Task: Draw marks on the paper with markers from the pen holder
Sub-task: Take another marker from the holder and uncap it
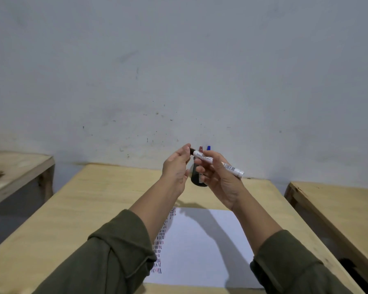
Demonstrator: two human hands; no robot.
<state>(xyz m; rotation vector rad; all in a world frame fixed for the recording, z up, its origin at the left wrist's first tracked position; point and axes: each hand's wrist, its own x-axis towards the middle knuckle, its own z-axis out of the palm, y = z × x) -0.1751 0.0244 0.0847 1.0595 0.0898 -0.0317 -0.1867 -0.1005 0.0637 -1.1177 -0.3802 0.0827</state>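
A white marker (227, 166) with a dark cap is held up in the air above the table. My right hand (219, 177) grips its barrel. The fingertips of my left hand (176, 166) pinch the dark cap (192, 151) at its left end. Behind both hands stands the dark pen holder (194, 177), mostly hidden, with a red marker (200, 148) and a blue marker (208, 147) sticking out of its top. The white paper (200, 247) lies on the table below my arms, with rows of short dark, red and blue dashes along its left side.
The light wooden table (83, 209) carries the paper and the holder. Another wooden table (338, 209) stands to the right across a narrow gap, and a third (15, 166) at the far left. A grey wall rises right behind.
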